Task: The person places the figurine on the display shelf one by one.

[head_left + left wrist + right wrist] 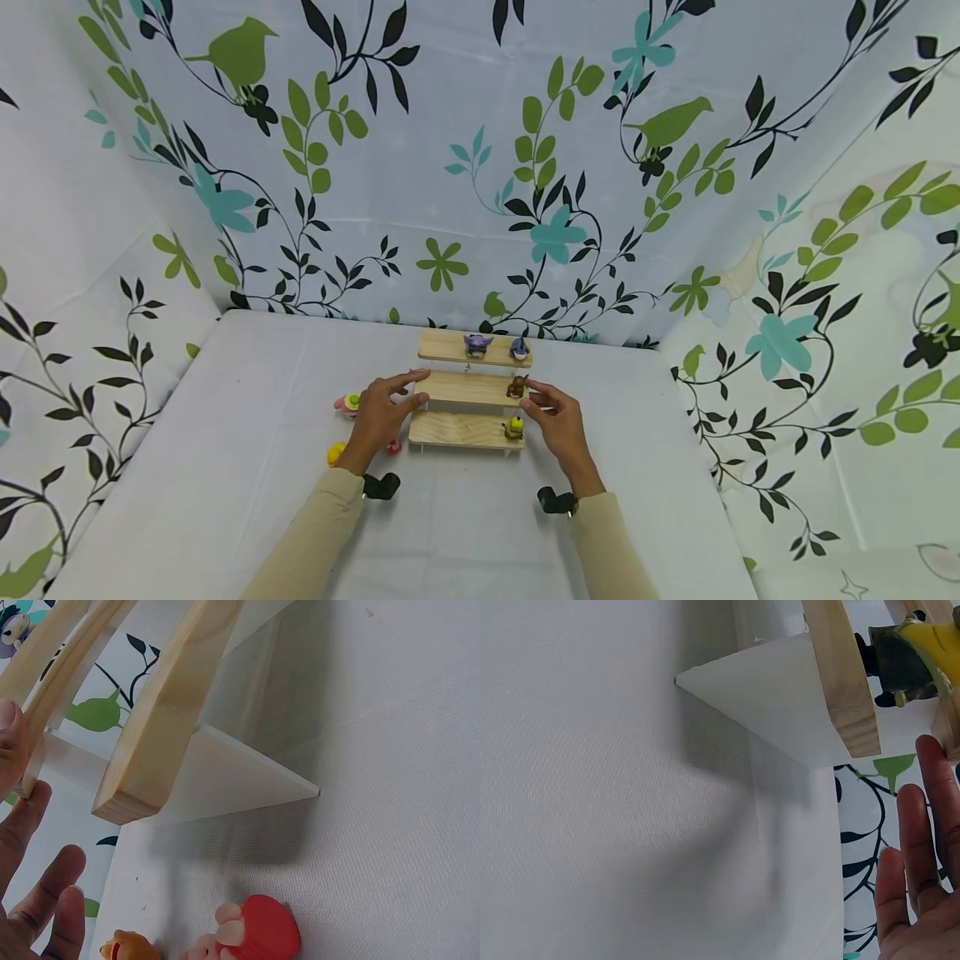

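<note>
A three-tier wooden display shelf (465, 388) stands on the white table, its boards on clear side supports. At the middle board's left end, my left hand (381, 417) grips it between thumb and fingers. My right hand (558, 421) has its thumb and index finger around the board's right end, beside a small brown figurine (517, 386). Purple (477, 344) and dark blue-and-white (520, 348) figurines stand on the top board. On the bottom board is a figurine with a yellow top (513, 428). The right thumb is out of sight in the right wrist view.
Left of the shelf, close to my left hand, lie a pink-and-green toy (348, 405), a yellow-orange toy (336, 452) and a red-and-pink toy (262, 930). A patterned cloth (420, 167) hangs behind the white table (465, 533).
</note>
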Motion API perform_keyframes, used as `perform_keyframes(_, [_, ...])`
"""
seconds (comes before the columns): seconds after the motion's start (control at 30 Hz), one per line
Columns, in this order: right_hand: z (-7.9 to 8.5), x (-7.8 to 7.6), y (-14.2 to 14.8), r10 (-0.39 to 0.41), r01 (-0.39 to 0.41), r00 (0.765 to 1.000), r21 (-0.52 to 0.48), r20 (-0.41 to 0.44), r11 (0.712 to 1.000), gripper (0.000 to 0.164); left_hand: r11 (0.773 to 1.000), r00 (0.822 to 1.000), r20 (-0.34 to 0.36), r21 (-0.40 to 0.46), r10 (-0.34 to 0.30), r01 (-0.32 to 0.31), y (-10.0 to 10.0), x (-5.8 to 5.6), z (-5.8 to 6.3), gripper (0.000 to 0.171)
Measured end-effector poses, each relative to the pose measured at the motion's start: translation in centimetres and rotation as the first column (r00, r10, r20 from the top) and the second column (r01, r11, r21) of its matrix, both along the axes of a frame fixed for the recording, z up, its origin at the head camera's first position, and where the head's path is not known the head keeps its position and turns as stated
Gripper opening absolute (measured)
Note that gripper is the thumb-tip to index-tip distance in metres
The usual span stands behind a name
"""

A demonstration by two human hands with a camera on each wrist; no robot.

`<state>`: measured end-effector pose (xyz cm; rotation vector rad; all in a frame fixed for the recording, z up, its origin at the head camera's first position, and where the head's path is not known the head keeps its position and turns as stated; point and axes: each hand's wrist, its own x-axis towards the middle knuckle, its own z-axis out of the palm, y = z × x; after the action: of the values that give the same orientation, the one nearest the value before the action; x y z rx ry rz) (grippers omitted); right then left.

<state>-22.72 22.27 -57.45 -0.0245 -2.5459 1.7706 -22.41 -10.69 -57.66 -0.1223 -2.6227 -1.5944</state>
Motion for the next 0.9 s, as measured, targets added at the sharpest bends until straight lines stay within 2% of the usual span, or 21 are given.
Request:
perform_keyframes(0.27, [-0.3, -0.2, 0.1, -0.033, 0.033, 0.999, -0.011, 0.012, 0.999, 0.036, 1.000, 1.000, -0.022, -0.010, -0.002, 0.002, 0.1, -0.2, 0.0, 0.047])
perform_keyframes(0.5, [-0.1, -0.2, -0.1, -0.052, 0.052, 0.998, -0.005, 0.024, 0.999, 0.036, 1.000, 1.000, -0.014, -0.020, -0.007, 0.006, -0.1, -0.2, 0.7, 0.047])
perform_keyframes(0.6, [-0.1, -0.1, -0.3, -0.057, 0.058, 0.998, -0.002, 0.027, 0.998, 0.036, 0.999, 0.999, -0.035, -0.039, -0.002, 0.001, -0.5, -0.2, 0.9, 0.046])
perform_keyframes(0.73, [0.1, -0.1, -0.4, -0.064, 0.064, 0.998, 0.012, 0.028, 0.998, 0.035, 0.999, 0.998, -0.062, -0.033, 0.029, -0.031, -1.4, -0.1, 1.1, 0.046])
perform_keyframes(0.9, [0.1, 0.0, -0.5, -0.068, 0.068, 0.997, 0.015, 0.029, 0.998, 0.036, 0.994, 0.993, -0.067, -0.041, 0.101, -0.104, -3.0, 0.2, 1.4, 0.042])
